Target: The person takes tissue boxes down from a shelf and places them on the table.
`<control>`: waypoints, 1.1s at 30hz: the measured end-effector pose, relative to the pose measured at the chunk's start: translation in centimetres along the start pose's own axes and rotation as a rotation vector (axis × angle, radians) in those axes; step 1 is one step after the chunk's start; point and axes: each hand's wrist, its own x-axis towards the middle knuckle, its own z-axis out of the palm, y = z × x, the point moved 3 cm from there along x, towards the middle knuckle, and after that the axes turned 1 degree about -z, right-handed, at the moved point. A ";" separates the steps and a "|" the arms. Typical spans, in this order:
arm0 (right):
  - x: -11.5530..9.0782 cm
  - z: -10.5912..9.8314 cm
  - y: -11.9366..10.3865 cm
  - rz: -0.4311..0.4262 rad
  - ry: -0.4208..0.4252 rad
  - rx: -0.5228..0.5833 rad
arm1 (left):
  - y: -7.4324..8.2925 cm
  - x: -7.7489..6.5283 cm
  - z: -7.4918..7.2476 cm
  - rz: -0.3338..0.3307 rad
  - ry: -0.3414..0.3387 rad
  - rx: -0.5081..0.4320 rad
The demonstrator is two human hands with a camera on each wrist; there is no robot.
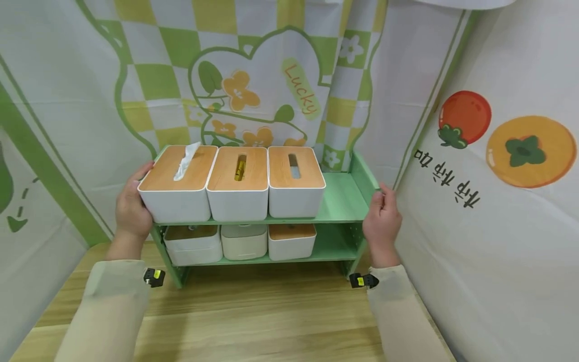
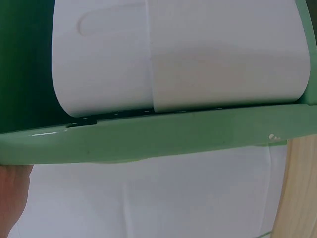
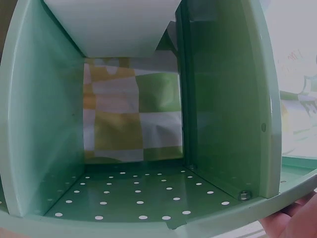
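A green two-tier shelf (image 1: 341, 196) stands on the wooden table with boxes on both levels. At its left end, my left hand (image 1: 133, 208) grips the side panel beside a white box with a wood-look lid (image 1: 158, 173); part of its fingers is hidden. My right hand (image 1: 383, 221) holds the front upper edge of the right side panel (image 1: 365, 178), thumb on the near side. In the left wrist view, the hand (image 2: 12, 193) lies outside the green panel (image 2: 163, 136). The right wrist view has fingers (image 3: 297, 218) at the panel's outer face.
Two more wood-lidded boxes (image 1: 237, 171) (image 1: 296, 168) sit on the top level. Below are a white box (image 1: 192, 251), a cream box (image 1: 244, 246) and another white box (image 1: 291, 246). A checked curtain (image 1: 176, 75) hangs behind; a printed cloth (image 1: 497, 241) borders the right side.
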 end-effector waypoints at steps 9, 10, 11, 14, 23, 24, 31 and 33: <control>0.4 -0.6 1.0 0.078 -0.179 0.166 | 0.8 0.1 -0.5 -0.082 -0.053 0.004; 0.5 -0.5 1.1 0.091 -0.216 0.201 | 0.9 0.1 -0.5 -0.096 -0.055 0.015; 0.5 -0.5 1.1 0.109 -0.252 0.234 | 1.0 0.1 -0.5 -0.109 -0.057 0.026; 0.6 -0.2 1.1 0.185 -0.327 0.323 | 1.3 0.0 -0.6 -0.121 -0.053 0.090; 0.8 0.8 1.4 0.323 -0.319 0.446 | 1.1 -0.5 -0.3 -0.111 0.002 0.083; 0.8 0.8 1.4 0.321 -0.315 0.452 | 1.1 -0.5 -0.2 -0.116 0.006 0.072; 0.8 1.0 1.6 0.318 -0.314 0.469 | 1.1 -0.3 -0.2 -0.162 0.010 0.126; 0.8 1.2 1.6 0.312 -0.319 0.479 | 1.1 -0.2 -0.3 -0.148 0.019 0.146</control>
